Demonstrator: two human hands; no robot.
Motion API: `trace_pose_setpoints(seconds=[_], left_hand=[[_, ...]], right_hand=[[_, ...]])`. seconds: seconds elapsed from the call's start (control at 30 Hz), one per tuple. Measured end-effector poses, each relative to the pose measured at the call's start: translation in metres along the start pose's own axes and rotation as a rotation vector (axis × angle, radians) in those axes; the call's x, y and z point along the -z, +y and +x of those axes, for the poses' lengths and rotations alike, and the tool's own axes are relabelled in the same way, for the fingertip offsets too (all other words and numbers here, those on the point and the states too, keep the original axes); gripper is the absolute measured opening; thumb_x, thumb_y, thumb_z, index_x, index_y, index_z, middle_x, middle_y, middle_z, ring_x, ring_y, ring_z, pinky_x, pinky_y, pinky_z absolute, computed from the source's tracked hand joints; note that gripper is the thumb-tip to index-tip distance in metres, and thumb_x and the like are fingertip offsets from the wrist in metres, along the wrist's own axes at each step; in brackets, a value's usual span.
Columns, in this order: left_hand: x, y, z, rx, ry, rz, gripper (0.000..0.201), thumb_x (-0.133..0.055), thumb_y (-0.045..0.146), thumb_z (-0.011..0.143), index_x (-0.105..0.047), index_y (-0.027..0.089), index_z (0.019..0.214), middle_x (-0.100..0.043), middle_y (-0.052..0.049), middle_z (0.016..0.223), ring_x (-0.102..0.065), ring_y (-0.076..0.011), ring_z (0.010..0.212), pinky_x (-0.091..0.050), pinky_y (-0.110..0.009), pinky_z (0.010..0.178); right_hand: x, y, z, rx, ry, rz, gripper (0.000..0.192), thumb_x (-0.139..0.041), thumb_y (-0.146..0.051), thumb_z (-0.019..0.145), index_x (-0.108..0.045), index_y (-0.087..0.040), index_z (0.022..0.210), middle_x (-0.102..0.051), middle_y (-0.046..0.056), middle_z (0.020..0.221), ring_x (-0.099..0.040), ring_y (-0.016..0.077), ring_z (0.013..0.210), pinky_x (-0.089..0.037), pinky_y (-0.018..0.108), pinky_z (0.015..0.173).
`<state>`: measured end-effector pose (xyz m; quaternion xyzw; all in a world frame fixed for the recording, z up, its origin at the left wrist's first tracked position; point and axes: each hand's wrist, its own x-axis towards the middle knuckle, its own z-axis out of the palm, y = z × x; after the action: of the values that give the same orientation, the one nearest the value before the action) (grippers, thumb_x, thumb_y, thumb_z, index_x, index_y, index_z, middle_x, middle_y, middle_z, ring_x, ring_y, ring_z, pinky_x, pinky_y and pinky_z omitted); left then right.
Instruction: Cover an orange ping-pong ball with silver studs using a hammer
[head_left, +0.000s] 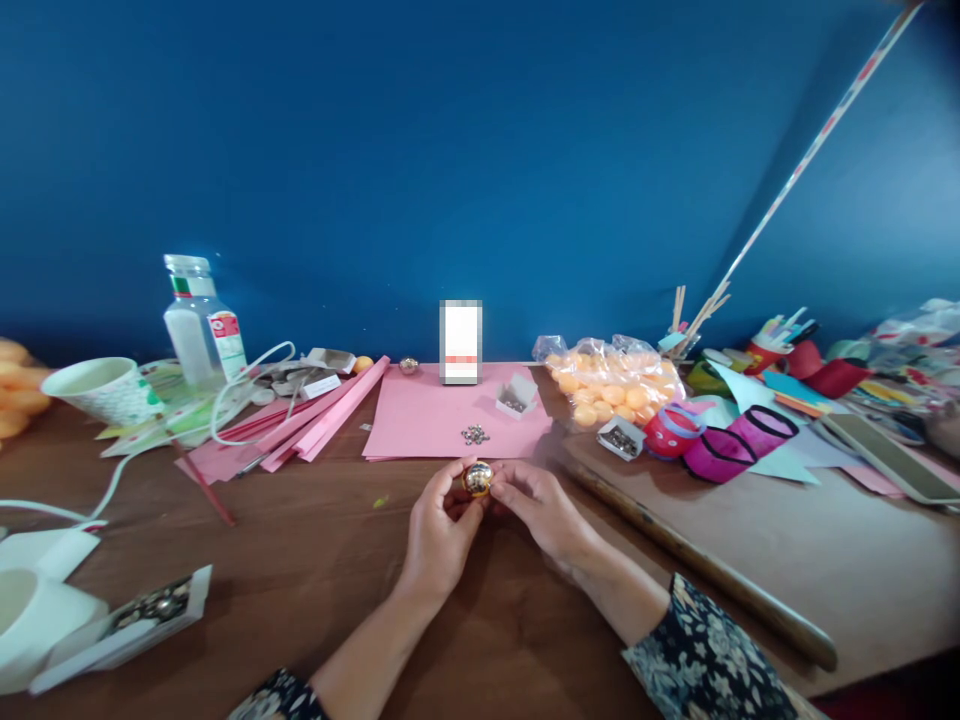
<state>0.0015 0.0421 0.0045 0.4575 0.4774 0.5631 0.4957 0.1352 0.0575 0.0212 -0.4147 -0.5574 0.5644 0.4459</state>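
Observation:
A small shiny gold ball (478,479) sits between the fingertips of both hands, just above the brown wooden table (315,560). My left hand (439,535) grips it from the left and my right hand (540,510) pinches it from the right. Just beyond the hands lies a pink paper sheet (420,420) with a small heap of silver studs (475,434) and a little open white box (516,396) on it. A second gold ball (409,366) rests at the sheet's far edge.
A plastic bag of orange balls (611,385), coloured paper rings (739,440) and craft scraps fill the right. Pink paper strips (315,420), a clear bottle (201,325), a paper cup (101,388) and a white cable (112,490) lie left. A wooden stick (697,560) crosses at right.

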Motion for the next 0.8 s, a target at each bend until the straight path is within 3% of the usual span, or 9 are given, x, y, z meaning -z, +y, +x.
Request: trace_pose_setpoints(seconds=[0.37, 0.8], left_hand=[[0.0015, -0.0049, -0.0001, -0.029, -0.013, -0.003, 0.044, -0.063, 0.022, 0.066, -0.053, 0.016, 0.108, -0.062, -0.012, 0.108, -0.061, -0.0211, 0.091, -0.048, -0.034, 0.081], [0.0024, -0.0041, -0.0002, 0.005, -0.001, -0.036, 0.042, -0.065, 0.019, 0.062, -0.059, 0.017, 0.104, -0.064, -0.009, 0.105, -0.059, -0.0221, 0.096, -0.047, -0.032, 0.084]], right_hand=[[-0.0009, 0.0013, -0.0001, -0.069, -0.015, 0.072, 0.026, -0.062, -0.039, 0.071, -0.060, -0.014, 0.079, -0.059, 0.004, 0.083, -0.053, 0.0130, 0.072, -0.045, 0.025, 0.066], [0.0019, -0.0046, 0.0005, -0.116, -0.048, 0.112, 0.028, -0.066, -0.040, 0.065, -0.059, -0.013, 0.063, -0.060, 0.003, 0.082, -0.053, 0.0119, 0.071, -0.043, 0.022, 0.061]])
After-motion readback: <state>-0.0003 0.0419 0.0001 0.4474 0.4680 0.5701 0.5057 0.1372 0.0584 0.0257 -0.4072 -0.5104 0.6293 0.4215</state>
